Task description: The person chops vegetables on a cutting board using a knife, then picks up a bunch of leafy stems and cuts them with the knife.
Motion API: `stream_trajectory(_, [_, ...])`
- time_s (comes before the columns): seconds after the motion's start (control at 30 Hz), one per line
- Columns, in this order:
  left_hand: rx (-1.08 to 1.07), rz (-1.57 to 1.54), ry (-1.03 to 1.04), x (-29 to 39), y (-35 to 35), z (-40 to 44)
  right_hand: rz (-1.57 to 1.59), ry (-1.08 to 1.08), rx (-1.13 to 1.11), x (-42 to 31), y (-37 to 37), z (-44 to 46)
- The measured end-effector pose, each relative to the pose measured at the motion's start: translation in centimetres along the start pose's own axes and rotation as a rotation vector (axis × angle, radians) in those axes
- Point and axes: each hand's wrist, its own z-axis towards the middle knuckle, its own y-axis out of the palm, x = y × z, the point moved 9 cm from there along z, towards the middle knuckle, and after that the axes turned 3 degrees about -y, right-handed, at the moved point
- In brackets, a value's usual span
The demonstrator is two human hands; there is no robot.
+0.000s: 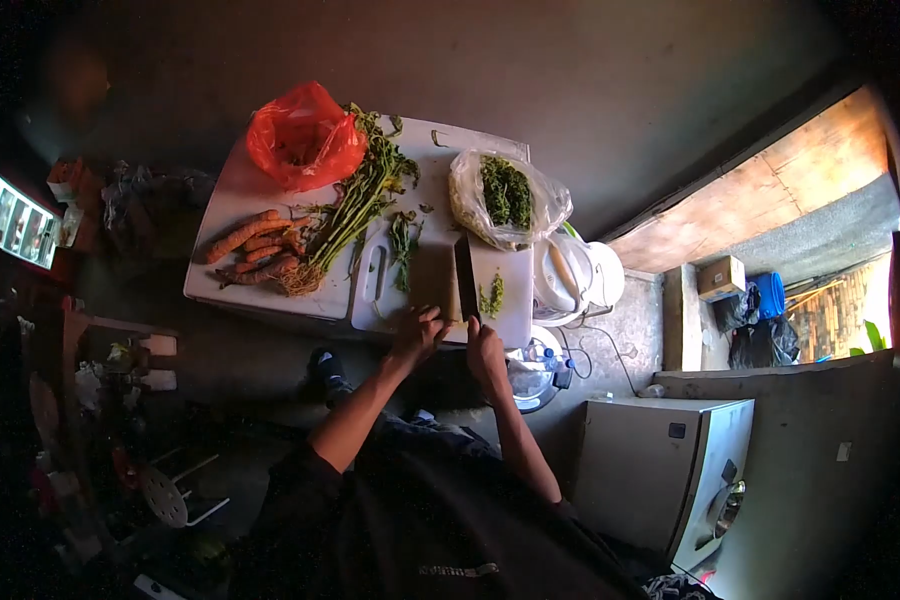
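My right hand (486, 352) is closed around the handle of a knife (465, 280), whose broad dark blade lies over the white cutting board (515, 300). Just left of the blade, my left hand (420, 335) rests at the board's near edge with its fingers curled; what they hold, if anything, is hidden. Chopped green bits (491, 297) lie right of the blade. Some loose leaves (402, 245) lie on the board's left part. A clear plastic bag (460, 200) of cut greens (507, 193) sits at the board's far end.
On the white table (232, 200) lie carrots (260, 245), long leafy stalks with roots (355, 215) and a red plastic bag (305, 140). A white appliance (570, 275) stands right of the table. Water bottles (540, 365) are below it. A white cabinet-like appliance (640, 460) stands at lower right.
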Motion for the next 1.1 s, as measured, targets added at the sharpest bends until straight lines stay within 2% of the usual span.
stream_trajectory(0.1, [-0.030,0.030,-0.035,0.1,-0.7,0.1,-0.048,-0.026,0.013,2.4,1.9,-0.9])
stream_trajectory(0.27, [-0.101,0.061,-0.046,1.0,-0.7,0.3,-0.014,0.033,0.068,1.1,0.8,-0.4])
stream_trajectory(0.37, [-0.008,-0.015,-0.042,0.8,-1.0,0.3,-0.025,0.000,0.013,0.9,0.7,0.4])
stream_trajectory(0.43, [-0.132,0.044,-0.121,-0.4,0.2,0.2,-0.014,0.040,-0.037,0.6,0.5,-0.4])
stream_trajectory(0.47, [-0.128,0.047,-0.129,-0.7,0.3,0.1,-0.016,0.034,-0.043,0.8,1.0,-0.8])
stream_trajectory(0.53, [-0.076,0.007,-0.067,0.2,-0.5,0.0,0.016,-0.067,0.100,0.5,0.6,-1.8])
stream_trajectory(0.67, [0.018,0.038,-0.016,0.6,-0.4,-0.4,-0.026,-0.034,0.095,0.4,0.5,-1.1])
stream_trajectory(0.77, [0.136,-0.059,0.011,-0.3,0.1,-0.8,-0.049,-0.044,0.018,0.6,0.8,0.1])
stream_trajectory(0.83, [0.016,-0.051,-0.054,-0.4,0.3,-0.5,-0.037,-0.019,0.006,1.0,0.9,-0.3])
stream_trajectory(0.93, [0.037,0.046,0.004,0.4,-1.1,-0.4,-0.001,-0.012,0.040,0.7,0.8,-2.2])
stream_trajectory(1.1, [0.035,0.009,-0.034,0.5,-0.9,-0.5,-0.059,0.005,0.057,1.1,1.6,-1.0])
